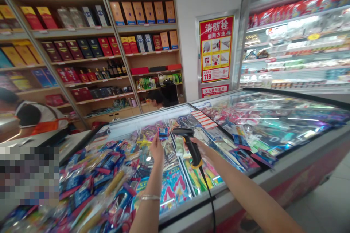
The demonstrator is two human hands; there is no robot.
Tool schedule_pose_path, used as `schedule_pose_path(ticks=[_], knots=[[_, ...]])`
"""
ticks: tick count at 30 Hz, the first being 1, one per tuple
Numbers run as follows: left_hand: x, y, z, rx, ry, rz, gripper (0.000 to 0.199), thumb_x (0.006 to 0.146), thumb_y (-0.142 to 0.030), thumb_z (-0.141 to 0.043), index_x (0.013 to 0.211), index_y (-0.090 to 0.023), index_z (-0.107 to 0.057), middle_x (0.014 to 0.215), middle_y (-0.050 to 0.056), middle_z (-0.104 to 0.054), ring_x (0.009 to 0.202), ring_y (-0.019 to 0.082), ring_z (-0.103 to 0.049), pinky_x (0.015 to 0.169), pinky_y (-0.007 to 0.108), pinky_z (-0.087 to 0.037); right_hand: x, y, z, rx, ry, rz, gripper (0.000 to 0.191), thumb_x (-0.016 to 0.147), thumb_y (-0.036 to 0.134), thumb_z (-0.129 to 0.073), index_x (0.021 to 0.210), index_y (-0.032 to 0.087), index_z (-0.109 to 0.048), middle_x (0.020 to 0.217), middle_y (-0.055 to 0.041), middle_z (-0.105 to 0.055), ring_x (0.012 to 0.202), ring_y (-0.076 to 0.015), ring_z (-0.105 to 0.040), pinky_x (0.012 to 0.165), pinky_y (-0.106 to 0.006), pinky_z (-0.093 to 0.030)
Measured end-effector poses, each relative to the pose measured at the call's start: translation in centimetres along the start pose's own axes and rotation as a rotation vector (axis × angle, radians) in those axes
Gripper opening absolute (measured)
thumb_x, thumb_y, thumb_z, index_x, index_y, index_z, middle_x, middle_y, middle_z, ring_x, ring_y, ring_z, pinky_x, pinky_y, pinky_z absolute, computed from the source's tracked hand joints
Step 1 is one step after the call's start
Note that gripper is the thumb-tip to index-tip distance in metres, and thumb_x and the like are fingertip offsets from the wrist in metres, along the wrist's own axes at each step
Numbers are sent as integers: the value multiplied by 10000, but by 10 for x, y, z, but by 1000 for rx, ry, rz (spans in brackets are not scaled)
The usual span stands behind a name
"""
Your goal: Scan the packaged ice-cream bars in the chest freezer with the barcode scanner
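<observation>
Pinched in my left hand (156, 148) is a small blue packet (163, 133), its white barcode label facing me. Just to the right, my right hand (201, 148) grips a black and yellow barcode scanner (192, 150) by its handle. The scanner's head points left at the packet, with a small gap between them. From the handle's bottom a black cable (210, 193) hangs down over the freezer's front edge. Both hands are above the glass top of a chest freezer (175, 209). A heap of blue and pink wrapped snack packets (101, 174) lies to the left of my left forearm.
More packets (240, 140) lie on the freezer's right part. Shelves of boxed bottles (109, 49) line the back wall. A lit display fridge (295, 43) stands at right. One person (41, 114) is at the far left; another head shows behind the freezer.
</observation>
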State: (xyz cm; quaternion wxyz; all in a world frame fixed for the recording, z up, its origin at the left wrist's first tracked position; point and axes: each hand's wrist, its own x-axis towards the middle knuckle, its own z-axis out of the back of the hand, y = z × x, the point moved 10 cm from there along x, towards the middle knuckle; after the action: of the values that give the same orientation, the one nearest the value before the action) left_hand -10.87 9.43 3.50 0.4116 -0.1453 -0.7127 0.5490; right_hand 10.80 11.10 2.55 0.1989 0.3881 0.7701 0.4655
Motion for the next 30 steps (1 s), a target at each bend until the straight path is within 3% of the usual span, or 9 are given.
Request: schedule_pose_path(ticks=[6,11,15,19,23,25,30], knots=[[-3,-8,4,29,-49,-2,372,864,-273,-475,1198,-189,-614,1089,85,-684,1035,202,-617,958,376,-454,5,-6,4,53,27,-12,433,546,515,-759,792,170,-668,665,-25,-651,546,-123,-539,536,-236,-413],[-4,-9,3,43,-55,24,347,873,-263,-458,1160,-186,-637,1101,85,-680,1054,202,-612,961,374,-456,6,-8,6,94,42,-33,406,620,470,-727,873,158,-667,693,-35,-662,559,-128,-562,548,-233,-424],[-5,-14,6,-14,-68,54,352,870,-239,-458,1176,-202,-626,1110,84,-674,1059,197,-611,961,376,-463,1,-9,9,134,-40,-90,330,698,421,-669,874,141,-663,669,-44,-658,541,-126,-573,539,-227,-446],[2,-34,23,-201,-128,92,363,858,-205,-471,1192,-192,-614,1152,89,-653,1086,189,-597,963,366,-465,-6,0,1,170,-109,-57,245,769,347,-592,885,141,-658,718,-67,-678,576,-144,-607,551,-239,-478],[22,-64,51,-422,-136,179,338,848,-161,-483,1152,-155,-632,1121,103,-661,1016,177,-628,920,350,-492,-12,2,-33,219,-78,-62,192,769,242,-552,898,138,-649,787,-81,-699,628,-164,-635,624,-271,-512],[34,-82,74,-448,-121,207,306,838,-153,-512,1111,-146,-650,1038,97,-685,967,163,-642,906,340,-499,-12,-3,-53,255,-69,-68,203,752,205,-524,904,139,-642,796,-82,-701,646,-178,-643,640,-294,-519],[54,-110,173,-381,-255,221,342,833,-85,-495,1147,-143,-616,895,60,-682,804,105,-649,857,316,-527,-1,-27,-90,298,-121,-110,251,647,160,-480,853,139,-622,732,-82,-681,584,-181,-620,545,-294,-506]])
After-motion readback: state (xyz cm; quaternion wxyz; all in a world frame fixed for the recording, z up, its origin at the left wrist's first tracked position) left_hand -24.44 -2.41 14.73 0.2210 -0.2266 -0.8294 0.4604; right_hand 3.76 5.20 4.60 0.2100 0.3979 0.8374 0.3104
